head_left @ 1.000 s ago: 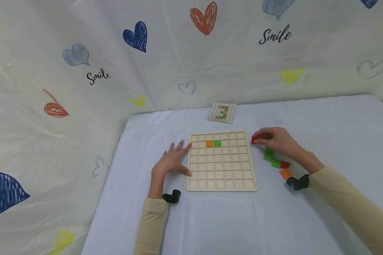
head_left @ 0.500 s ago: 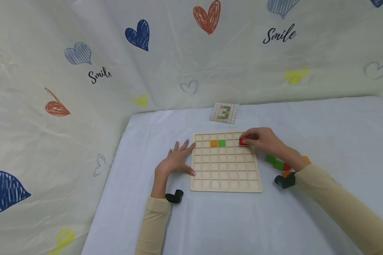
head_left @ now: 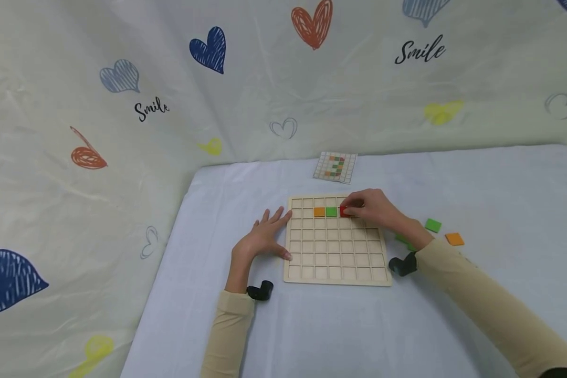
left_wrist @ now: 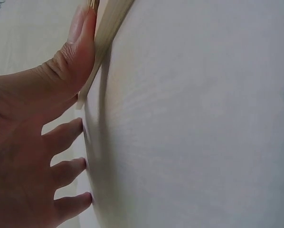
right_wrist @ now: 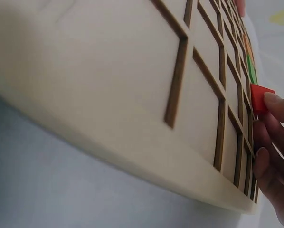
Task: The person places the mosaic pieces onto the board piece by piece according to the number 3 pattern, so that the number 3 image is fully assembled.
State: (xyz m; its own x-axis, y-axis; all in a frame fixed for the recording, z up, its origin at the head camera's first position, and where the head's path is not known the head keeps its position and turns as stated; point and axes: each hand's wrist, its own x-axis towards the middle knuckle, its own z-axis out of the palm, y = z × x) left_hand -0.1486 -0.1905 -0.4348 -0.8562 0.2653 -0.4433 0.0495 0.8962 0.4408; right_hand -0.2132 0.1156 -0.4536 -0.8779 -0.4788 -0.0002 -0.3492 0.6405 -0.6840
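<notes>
Left hand, splayed and gripping nothing, touches the left edge of a wooden grid board, while loose green tiles lie half-hidden behind the right sleeve. Farther off, the right hand — arched over the board — pinches a red tile just beside a slotted green tile; whether it is seated is hard to tell.

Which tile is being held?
The red tile: the right hand pinches it over the board. The green tile next to it and the orange tile beyond lie flat in the grid, unheld.
</notes>
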